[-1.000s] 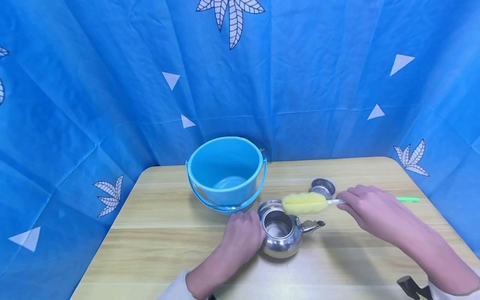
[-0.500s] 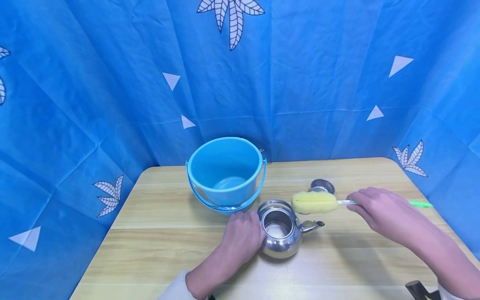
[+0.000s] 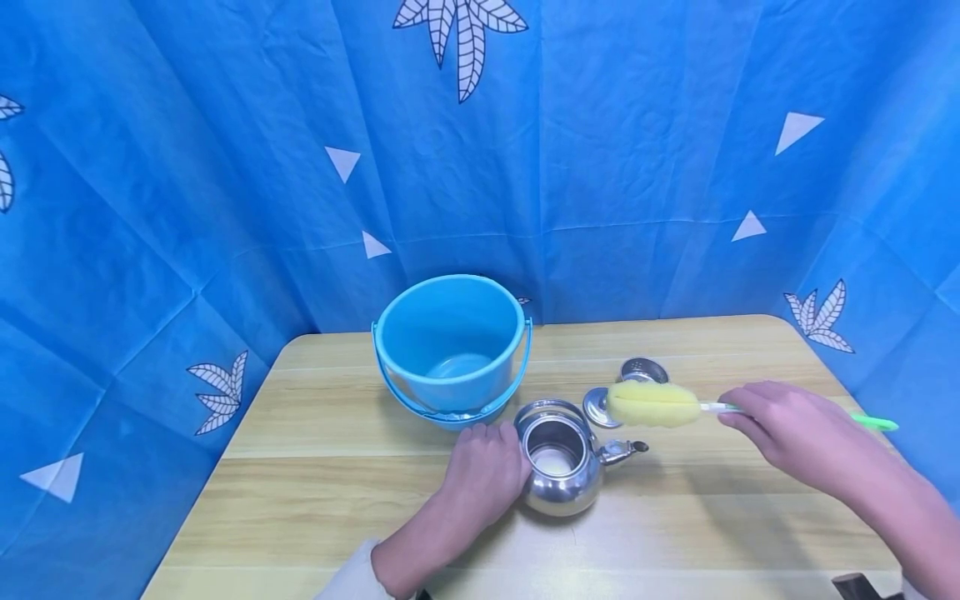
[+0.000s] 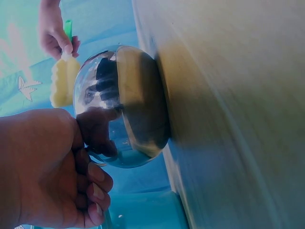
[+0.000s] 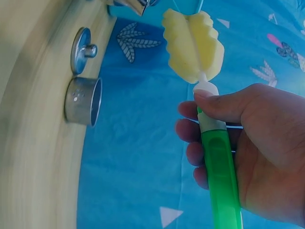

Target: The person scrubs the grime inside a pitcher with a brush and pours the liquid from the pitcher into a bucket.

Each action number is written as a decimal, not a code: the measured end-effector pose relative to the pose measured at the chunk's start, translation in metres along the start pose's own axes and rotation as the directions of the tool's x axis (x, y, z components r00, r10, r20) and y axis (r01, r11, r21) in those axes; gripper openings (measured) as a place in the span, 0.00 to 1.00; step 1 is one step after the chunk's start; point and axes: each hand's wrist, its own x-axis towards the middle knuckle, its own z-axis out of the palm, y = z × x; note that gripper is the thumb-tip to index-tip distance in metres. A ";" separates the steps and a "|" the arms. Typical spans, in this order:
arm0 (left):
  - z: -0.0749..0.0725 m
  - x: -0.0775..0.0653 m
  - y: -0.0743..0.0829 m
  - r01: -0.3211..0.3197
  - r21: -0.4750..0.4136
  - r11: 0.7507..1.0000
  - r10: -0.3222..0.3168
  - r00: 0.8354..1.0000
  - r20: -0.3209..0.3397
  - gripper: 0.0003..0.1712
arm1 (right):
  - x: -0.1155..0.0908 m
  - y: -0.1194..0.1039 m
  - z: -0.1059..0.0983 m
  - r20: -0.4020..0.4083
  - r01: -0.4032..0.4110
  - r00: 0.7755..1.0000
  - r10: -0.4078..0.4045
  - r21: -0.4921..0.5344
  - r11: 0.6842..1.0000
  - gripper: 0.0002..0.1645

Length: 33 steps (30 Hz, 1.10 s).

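A shiny steel teapot (image 3: pixel 562 492) stands lidless on the table, its spout pointing right. My left hand (image 3: pixel 483 467) grips it at the left side, by its handle; in the left wrist view the fingers (image 4: pixel 97 191) curl in beside the round body (image 4: pixel 128 109). My right hand (image 3: pixel 787 425) holds a sponge bottle brush by its green handle (image 5: pixel 220 162), thumb laid along the white neck. The brush's yellow sponge head (image 3: pixel 652 404) hangs in the air to the right of the teapot. In the head view it partly covers the steel lid (image 3: pixel 596 408).
A blue bucket (image 3: pixel 390 333) with its handle down stands behind the teapot. The perforated steel strainer cup (image 3: pixel 643 369) sits beyond the sponge, beside the knobbed lid (image 5: pixel 81 50). Blue patterned cloth (image 3: pixel 600 167) rises behind the wooden table (image 3: pixel 315 500).
My right hand has moved right with the bottle brush, away from above the teapot, uncovering the lid. My left hand and the teapot have stayed in place.
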 end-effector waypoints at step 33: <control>0.003 -0.001 0.002 -0.006 -0.003 1.000 0.006 0.999 0.044 0.12 | -0.025 0.058 0.031 0.245 -0.266 0.939 0.239 0.081 0.961 0.06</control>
